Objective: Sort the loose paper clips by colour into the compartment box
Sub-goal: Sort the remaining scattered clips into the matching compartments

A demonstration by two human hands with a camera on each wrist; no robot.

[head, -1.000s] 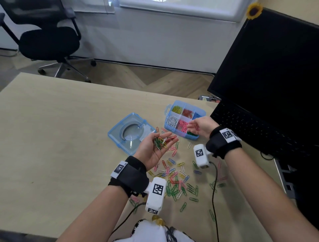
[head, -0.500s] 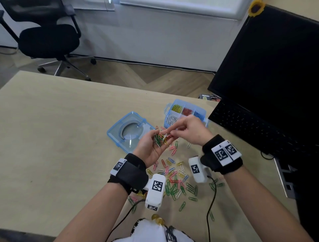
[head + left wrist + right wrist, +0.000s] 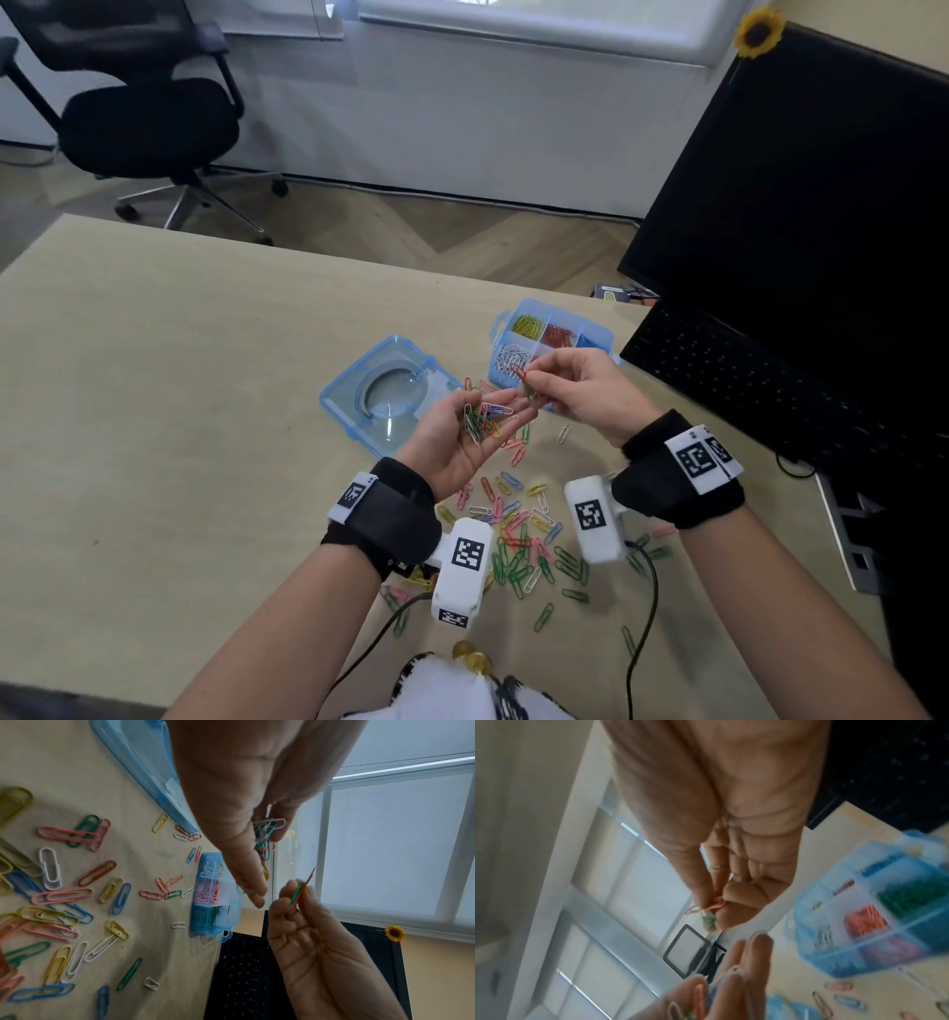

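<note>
My left hand is palm up over the table and carries a small heap of mixed paper clips on its fingers. Just right of it, my right hand pinches a red and a green clip between thumb and fingers, also plain in the left wrist view and the right wrist view. The blue compartment box stands open right behind the hands, with yellow, red, blue, white, pink and green clips in separate compartments. Many loose clips lie scattered on the table below my wrists.
The box's clear blue lid lies left of the box. A black keyboard and a dark screen fill the right side. Wrist camera cables trail across the near table. An office chair stands beyond the table's far edge.
The right hand came back from the box to the left palm, picked clips out of the heap, and has now lifted slightly away, pinching a red and a green one.
</note>
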